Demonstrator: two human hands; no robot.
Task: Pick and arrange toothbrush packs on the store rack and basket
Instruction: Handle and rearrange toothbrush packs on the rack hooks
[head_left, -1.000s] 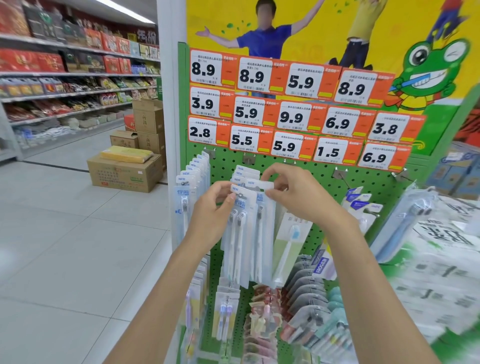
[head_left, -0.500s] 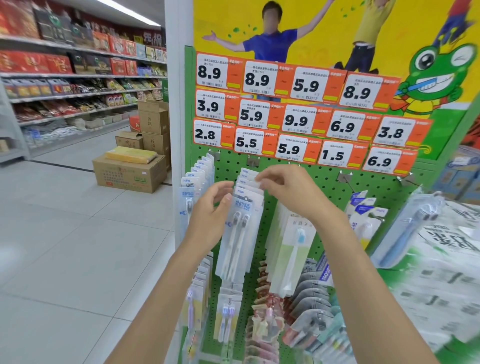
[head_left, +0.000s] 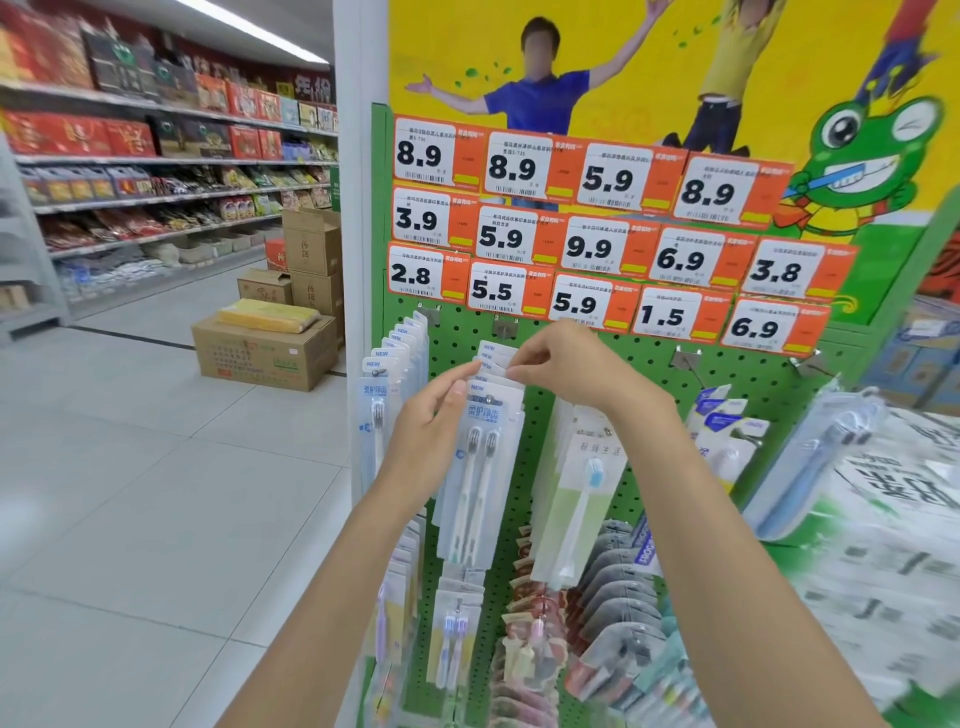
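My R hand (head_left: 566, 369) pinches tops of flat glossy toothbrush packs (head_left: 480, 467), hung vertical, bristles up; L hand (head_left: 434, 434) touches them, fingers straight.

Glossy clear plastic toothbrush packs (head_left: 480, 467); perforated metal rack (head_left: 649, 374).

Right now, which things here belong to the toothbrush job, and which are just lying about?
Job: hanging toothbrush packs; left hand touching them; right hand pinching their tops; green rack.
Lying about: cardboard boxes; yellow packet on one; stocked shelves; price tags.
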